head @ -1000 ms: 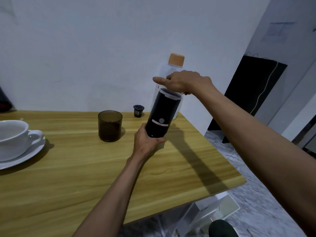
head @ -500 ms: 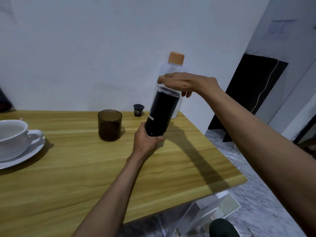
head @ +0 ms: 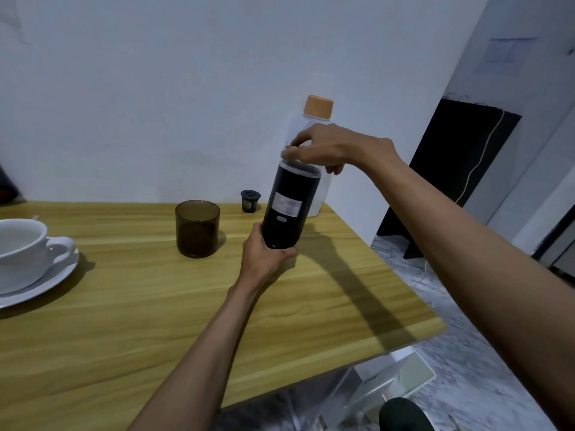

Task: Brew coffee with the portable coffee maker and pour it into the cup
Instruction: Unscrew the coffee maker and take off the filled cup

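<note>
Left hand [head: 264, 259] grips the base of the black coffee maker [head: 289, 209], fingers wrapped round it; unit tilted, top toward 1 o'clock, over the wooden table [head: 155, 321]; right hand [head: 339, 147] at its top, fingers curled down (actual grip blurred, can't tell); smoked tumbler [head: 197, 228] at its 9 o'clock; filter pod [head: 249, 201] at 11; orange-capped bottle [head: 318, 106] just behind at 12; white cup [head: 18, 250] on saucer [head: 46, 284] far out at 9.

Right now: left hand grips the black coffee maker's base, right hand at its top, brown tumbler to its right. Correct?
No. The head view shows the brown tumbler left of the coffee maker, not right. The left hand grips its base and the right hand is at its top.
</note>
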